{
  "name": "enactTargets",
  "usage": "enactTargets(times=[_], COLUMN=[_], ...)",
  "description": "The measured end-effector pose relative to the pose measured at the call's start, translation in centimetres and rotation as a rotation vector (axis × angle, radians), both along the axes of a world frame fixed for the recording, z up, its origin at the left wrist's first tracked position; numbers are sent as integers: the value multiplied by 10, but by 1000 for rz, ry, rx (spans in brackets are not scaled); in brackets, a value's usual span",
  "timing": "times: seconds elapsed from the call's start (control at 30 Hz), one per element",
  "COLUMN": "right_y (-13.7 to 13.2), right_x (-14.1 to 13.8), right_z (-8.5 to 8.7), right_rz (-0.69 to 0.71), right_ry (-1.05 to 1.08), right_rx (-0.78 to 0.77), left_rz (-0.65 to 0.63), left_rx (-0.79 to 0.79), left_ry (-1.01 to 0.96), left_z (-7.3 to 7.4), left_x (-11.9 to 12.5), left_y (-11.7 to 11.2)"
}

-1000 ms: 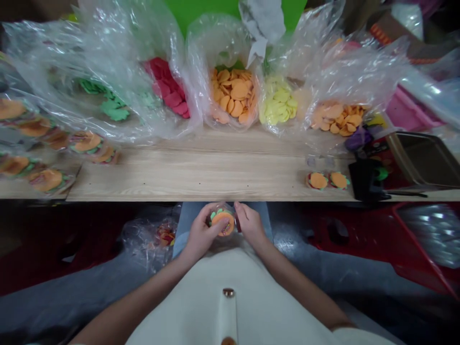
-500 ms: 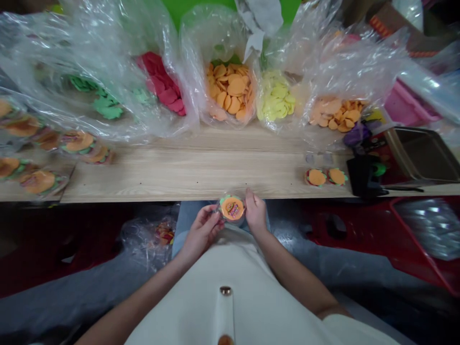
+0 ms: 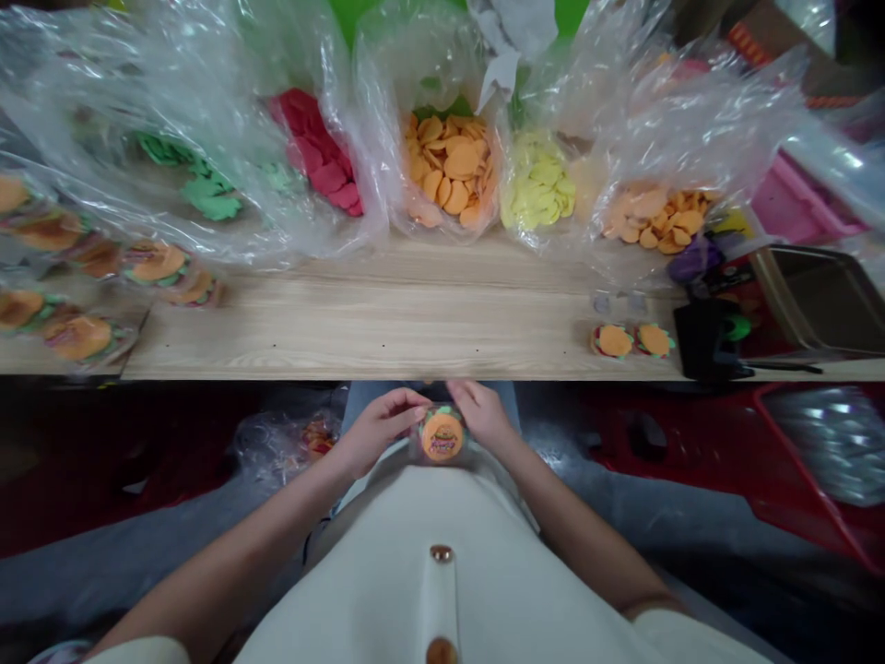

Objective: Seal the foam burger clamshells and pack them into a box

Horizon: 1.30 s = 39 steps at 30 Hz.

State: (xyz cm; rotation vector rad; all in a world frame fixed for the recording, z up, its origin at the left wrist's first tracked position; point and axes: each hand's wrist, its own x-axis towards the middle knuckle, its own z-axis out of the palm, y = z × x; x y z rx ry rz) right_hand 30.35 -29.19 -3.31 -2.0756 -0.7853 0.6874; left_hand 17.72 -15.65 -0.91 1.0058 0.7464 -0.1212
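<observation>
Close to my body, below the table edge, is a clear pack (image 3: pixel 442 437) with an orange round printed piece and green edges, like a toy burger. My left hand (image 3: pixel 388 426) pinches its upper left corner between thumb and fingers. At its upper right is my right hand (image 3: pixel 482 411), fingers bent and partly blurred; whether they grip the pack I cannot make out. On the table at right stand two small burger stacks (image 3: pixel 614 341) with orange tops, red and green layers below.
Along the back of the wooden table (image 3: pixel 387 314) stand clear bags of green pieces (image 3: pixel 211 195), red pieces (image 3: pixel 324 161), orange discs (image 3: pixel 453 166) and yellow pieces (image 3: pixel 543 189). Several packed burgers (image 3: pixel 79 337) lie at left. A black tape dispenser (image 3: pixel 709 339) sits at right, near red stools (image 3: pixel 691 438).
The pack has come down toward my body, and its printed face is turned more upright. My left hand has shifted to its upper corner; my right hand has moved slightly left.
</observation>
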Motion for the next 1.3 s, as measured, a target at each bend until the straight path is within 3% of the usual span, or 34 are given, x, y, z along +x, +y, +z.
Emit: enactTargets(times=[0.17, 0.33, 0.47, 0.6, 0.67, 0.77, 0.9, 1.0, 1.17, 1.3], right_y=[-3, -13, -9, -6, -9, -17, -24, -23, -22, -26], right_x=[-10, -14, -12, -7, -6, -9, -17, -23, -24, -22], right_z=[-6, -14, -22, -22, -22, -25, -27, -22, -15, -9], right_rz=[67, 24, -103, 15, 48, -21, -145, -124, 7, 89], right_ry=[-104, -121, -3, 203, 354, 441, 368, 242, 55, 127], right_rx=[-96, -62, -41, 51, 93, 138, 162, 151, 120, 142], left_rz=[51, 58, -150, -264, -211, -44, 159, 302, 244, 180], left_rx=[28, 213, 189, 84, -24, -138, -156, -140, -20, 39], left_ry=[98, 44, 33, 33, 27, 26, 60, 53, 33, 24], left_z=[-2, -2, -9, -14, -13, -9, -3, 0, 6, 9], left_x=[-5, 10, 34, 42, 34, 12, -12, -14, -13, -19], left_y=[-21, -24, -3, 14, 15, 3, -22, -30, -20, -20])
